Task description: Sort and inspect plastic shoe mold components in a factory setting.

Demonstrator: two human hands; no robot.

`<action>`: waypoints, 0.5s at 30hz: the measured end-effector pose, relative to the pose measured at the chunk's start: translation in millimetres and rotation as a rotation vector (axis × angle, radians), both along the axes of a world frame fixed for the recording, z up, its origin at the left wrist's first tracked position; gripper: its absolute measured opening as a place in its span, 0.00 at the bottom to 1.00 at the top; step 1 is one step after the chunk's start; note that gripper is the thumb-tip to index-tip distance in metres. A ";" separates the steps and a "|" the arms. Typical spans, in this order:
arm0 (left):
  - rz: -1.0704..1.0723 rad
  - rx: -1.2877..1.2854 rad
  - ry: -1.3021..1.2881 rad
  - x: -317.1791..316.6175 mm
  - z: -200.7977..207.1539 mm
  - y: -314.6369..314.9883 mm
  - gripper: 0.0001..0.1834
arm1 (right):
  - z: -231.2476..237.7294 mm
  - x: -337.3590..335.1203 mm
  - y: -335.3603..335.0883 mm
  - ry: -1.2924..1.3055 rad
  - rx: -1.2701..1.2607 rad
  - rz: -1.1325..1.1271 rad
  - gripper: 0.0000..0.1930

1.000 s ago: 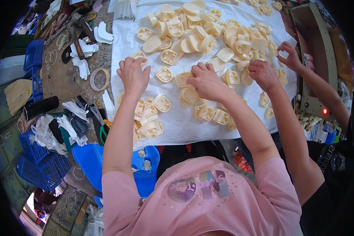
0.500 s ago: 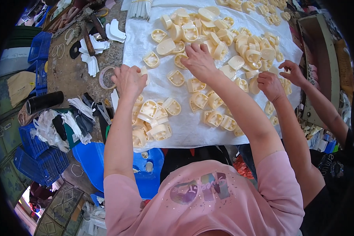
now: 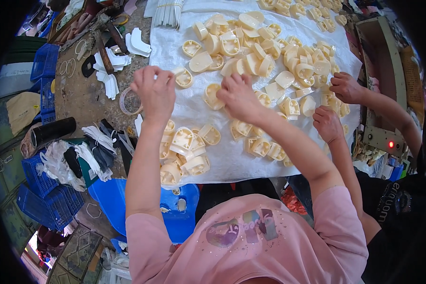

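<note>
In the head view, the left hand's (image 3: 154,92) fingertips are bent away from the camera, so whether they hold anything cannot be told. The right hand's (image 3: 241,97) fingers curl over the edge of one of the cream pieces (image 3: 211,98); whether they are clamped on it or only touching is hidden too. The two hands are well apart. The left forearm covers the left side of a near heap (image 3: 183,140), and a bundle of white strips (image 3: 168,15) is cut off by the upper edge.

Compared with half a second ago, the right hand has come down from the upper heap toward the person, and the left hand has risen past the tape roll (image 3: 122,101). One of the co-worker's hands (image 3: 327,124) has dropped lower; a red light (image 3: 391,144) on the machine at right, out of sight then, shows again.

Counted: two own hands, two of the co-worker's, one tape roll, one strip bundle, one black cylinder (image 3: 54,131). The cream pieces overlap too much to count; they lie across a white sheet (image 3: 191,112) on the bench (image 3: 73,106), one of them just right of the left hand.
</note>
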State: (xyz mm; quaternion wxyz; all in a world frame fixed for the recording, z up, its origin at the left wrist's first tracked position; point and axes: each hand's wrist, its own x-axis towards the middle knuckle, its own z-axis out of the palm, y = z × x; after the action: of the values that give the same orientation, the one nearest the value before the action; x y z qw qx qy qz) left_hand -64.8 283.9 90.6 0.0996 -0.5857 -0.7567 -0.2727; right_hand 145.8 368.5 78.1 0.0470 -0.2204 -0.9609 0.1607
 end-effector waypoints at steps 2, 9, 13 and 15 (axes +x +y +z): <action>-0.055 0.006 0.051 -0.7 -16.2 5.3 0.06 | -3.8 4.3 -16.8 -0.085 0.020 0.024 0.04; -0.218 -0.262 -0.016 8.8 -35.0 -15.6 0.13 | 3.3 17.0 -13.8 0.057 -0.099 -0.075 0.12; -0.261 -0.338 -0.136 9.2 -21.2 -8.0 0.13 | 5.8 18.9 -0.3 -0.001 -0.189 -0.072 0.15; -0.225 -0.273 -0.110 10.9 -20.6 9.5 0.15 | 3.1 18.3 -6.3 -0.082 -0.187 -0.043 0.16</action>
State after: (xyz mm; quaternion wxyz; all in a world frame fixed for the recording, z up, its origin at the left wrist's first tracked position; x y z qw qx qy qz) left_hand -53.9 293.4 70.0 -0.0534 -0.6589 -0.7208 -0.2085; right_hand 164.1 362.3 81.2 -0.0099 -0.2507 -0.9379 0.2396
